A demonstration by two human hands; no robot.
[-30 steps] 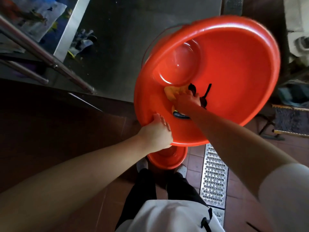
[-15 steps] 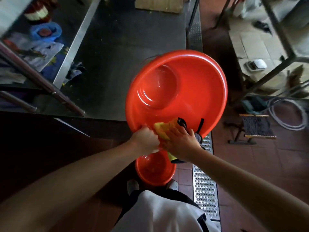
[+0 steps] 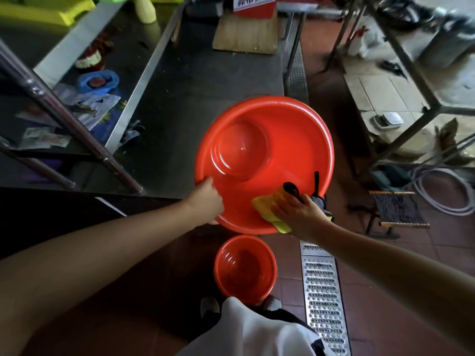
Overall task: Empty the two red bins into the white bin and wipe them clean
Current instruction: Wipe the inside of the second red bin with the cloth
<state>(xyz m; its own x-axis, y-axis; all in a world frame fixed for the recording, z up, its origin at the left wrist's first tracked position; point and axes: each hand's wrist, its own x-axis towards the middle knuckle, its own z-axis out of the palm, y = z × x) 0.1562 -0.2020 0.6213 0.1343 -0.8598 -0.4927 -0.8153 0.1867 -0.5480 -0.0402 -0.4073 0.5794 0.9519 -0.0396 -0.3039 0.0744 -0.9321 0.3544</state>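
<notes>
The left hand (image 3: 209,199) has its fingers clamped on the rim of the large red bin (image 3: 264,163) at frame centre; the right hand (image 3: 299,211) presses a yellow cloth (image 3: 267,204) inside it. The bin looks light, stiff and slick, best held by its rim.

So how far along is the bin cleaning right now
Done: the large red bin looks empty. In hand: the left hand grips its rim while the right hand presses a yellow cloth inside. Left: the small red bin on the floor, apparently holding dark residue.
</notes>
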